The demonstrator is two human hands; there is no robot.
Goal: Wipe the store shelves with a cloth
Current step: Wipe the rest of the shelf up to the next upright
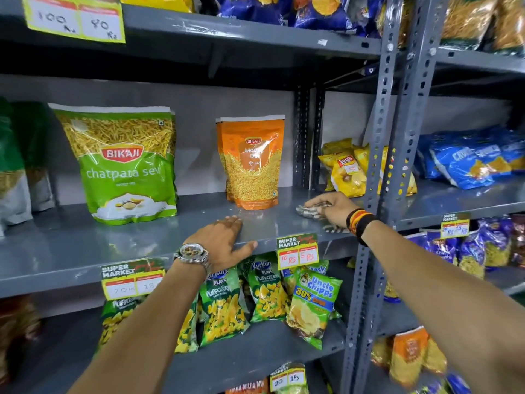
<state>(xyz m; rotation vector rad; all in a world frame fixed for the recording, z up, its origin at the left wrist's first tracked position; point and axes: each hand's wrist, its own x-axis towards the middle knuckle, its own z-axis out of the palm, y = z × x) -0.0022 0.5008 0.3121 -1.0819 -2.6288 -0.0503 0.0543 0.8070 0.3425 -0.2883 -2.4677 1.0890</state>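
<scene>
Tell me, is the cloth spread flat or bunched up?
Bunched up. The cloth lies crumpled under the right hand on the shelf, with folds showing.

Left hand point(224, 240) flat on shelf point(71, 251) front edge. Right hand point(332, 207) on cloth point(309, 209), right of Moong Dal bag point(251, 163). Chatpata sev bag point(125, 166) farther left

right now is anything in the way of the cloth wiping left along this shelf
Yes. The orange Bikaji pouch stands just left of the cloth under the right hand; the left hand rests on the shelf's front edge.
</scene>
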